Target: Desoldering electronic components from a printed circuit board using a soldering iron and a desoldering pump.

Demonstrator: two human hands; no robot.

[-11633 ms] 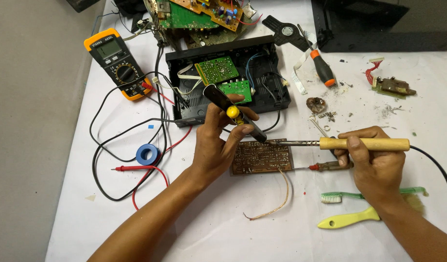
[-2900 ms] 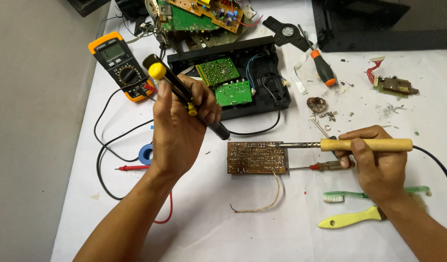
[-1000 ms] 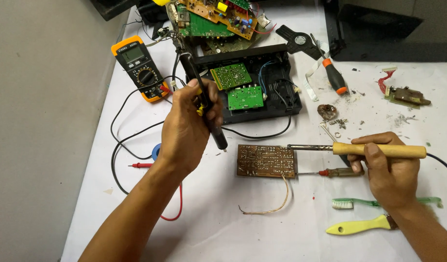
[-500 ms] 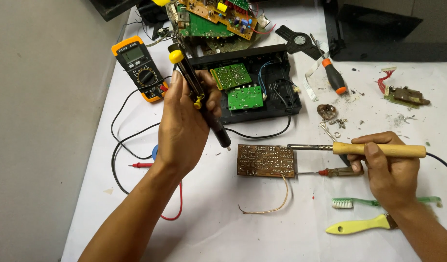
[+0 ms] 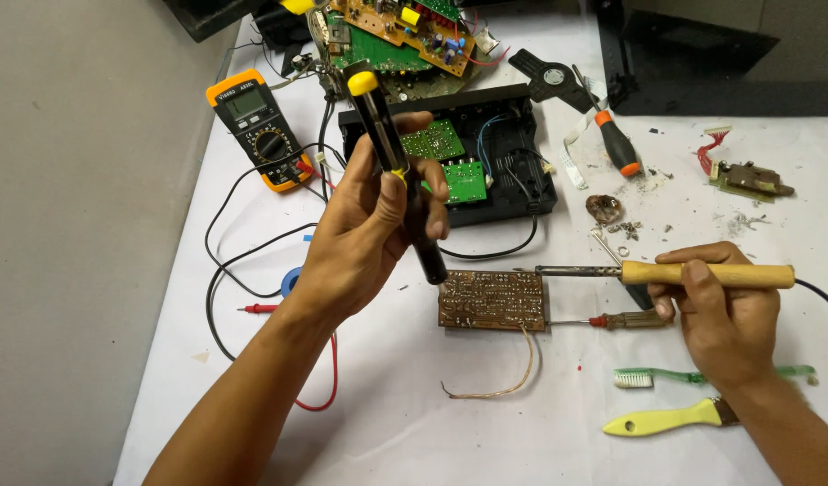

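White cloth covers the table (image 5: 414,423) where we work, and its right side is cut off by the frame. Nearest to us lie one yellow-handled brush (image 5: 670,418) and one green toothbrush (image 5: 711,375). Our right hand (image 5: 724,315) grips the wooden handle of the soldering iron (image 5: 666,273), its metal tip just beside the brown circuit board (image 5: 492,300). Our left hand (image 5: 369,238) is closed around a black desoldering pump (image 5: 394,171) with yellow plunger, tilted, its nozzle just above the board. Farther back stand one orange multimeter (image 5: 256,128) and one open black case (image 5: 486,153), partly hidden behind the fingers.
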